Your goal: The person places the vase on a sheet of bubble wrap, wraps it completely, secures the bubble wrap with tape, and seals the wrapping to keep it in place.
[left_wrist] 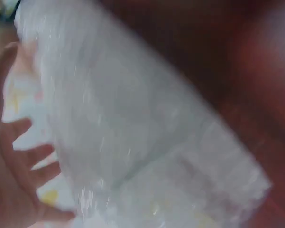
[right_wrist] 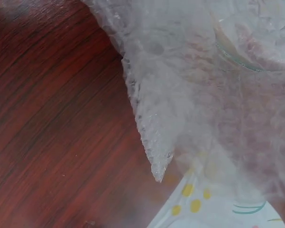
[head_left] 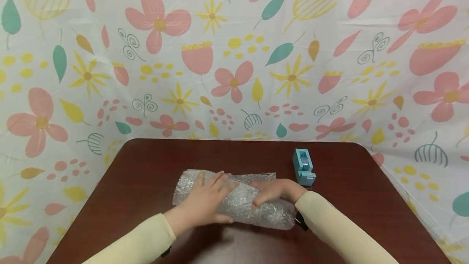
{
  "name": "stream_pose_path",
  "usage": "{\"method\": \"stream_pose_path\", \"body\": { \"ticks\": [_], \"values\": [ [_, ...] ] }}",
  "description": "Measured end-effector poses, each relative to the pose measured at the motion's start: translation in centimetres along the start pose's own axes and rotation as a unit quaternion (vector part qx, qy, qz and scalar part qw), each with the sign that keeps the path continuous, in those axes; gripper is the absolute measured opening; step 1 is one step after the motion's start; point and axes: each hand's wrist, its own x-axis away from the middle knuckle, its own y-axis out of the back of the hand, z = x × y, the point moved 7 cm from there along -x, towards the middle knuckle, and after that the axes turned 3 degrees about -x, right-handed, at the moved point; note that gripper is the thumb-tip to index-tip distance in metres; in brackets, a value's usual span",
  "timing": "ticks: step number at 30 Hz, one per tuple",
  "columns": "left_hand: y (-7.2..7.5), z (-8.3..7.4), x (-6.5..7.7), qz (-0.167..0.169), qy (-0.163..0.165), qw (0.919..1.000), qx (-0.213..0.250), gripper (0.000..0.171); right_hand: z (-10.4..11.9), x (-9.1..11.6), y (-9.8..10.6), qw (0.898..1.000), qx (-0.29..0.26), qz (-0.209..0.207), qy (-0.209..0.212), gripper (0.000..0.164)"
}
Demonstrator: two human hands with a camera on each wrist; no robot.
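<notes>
A bundle of clear bubble wrap (head_left: 242, 203) lies slantwise on the table between both hands. Through its layers, the right wrist view shows something pale with a curved green line (right_wrist: 242, 61); its kind cannot be told. My left hand (head_left: 205, 205) rests on the bundle's left part, fingers spread and fairly straight; in the left wrist view these fingers (left_wrist: 35, 156) lie along the wrap's side. My right hand (head_left: 280, 190) grips the bundle's right part, thumb on the near side and fingers bent over the far side, their tips partly hidden.
A light blue tape dispenser (head_left: 304, 167) stands on the dark red-brown table (head_left: 146, 182), behind and right of the bundle. A white cloth (head_left: 234, 117) with pink, yellow and green flowers hangs behind and along both sides of the table.
</notes>
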Motion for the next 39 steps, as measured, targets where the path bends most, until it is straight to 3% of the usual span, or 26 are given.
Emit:
{"method": "stream_pose_path", "body": {
  "ticks": [4, 9, 14, 20, 25, 31, 35, 39],
  "values": [
    [-1.1, -0.8, 2.0, -0.069, -0.019, 0.9905, -0.117, 0.106, 0.0, 0.0, 0.3, 1.000, 0.014, -0.017, -0.009, 0.096],
    [-2.9, 0.3, 2.9, -0.111, -0.002, 0.9766, -0.184, 0.114, -0.1, 0.1, 0.2, 0.999, 0.020, -0.022, -0.015, 0.098],
    [-3.3, 0.4, 2.7, -0.127, -0.010, 0.9661, -0.224, 0.119, 0.0, 0.0, 0.3, 1.000, -0.004, 0.006, 0.008, 0.098],
    [-2.9, 0.7, 1.8, -0.097, -0.017, 0.9730, -0.209, 0.120, -0.3, -0.1, 0.6, 1.000, -0.018, 0.024, 0.008, 0.094],
    [-2.7, 1.2, 1.8, -0.101, -0.018, 0.9804, -0.168, 0.118, -0.4, -0.3, 0.7, 1.000, -0.017, 0.023, -0.009, 0.091],
    [-2.8, 1.1, 1.9, -0.101, -0.028, 0.9818, -0.159, 0.117, -0.1, 0.0, 0.7, 1.000, 0.024, 0.016, 0.003, 0.089],
    [-2.6, 1.2, 1.7, -0.098, -0.031, 0.9820, -0.159, 0.116, -0.5, 0.6, 1.0, 0.999, 0.031, -0.034, -0.008, 0.094],
    [-2.6, 1.4, 1.3, -0.089, -0.035, 0.9846, -0.146, 0.118, -0.9, 1.7, 1.7, 0.991, 0.041, -0.128, -0.027, 0.098]
  ]
}}
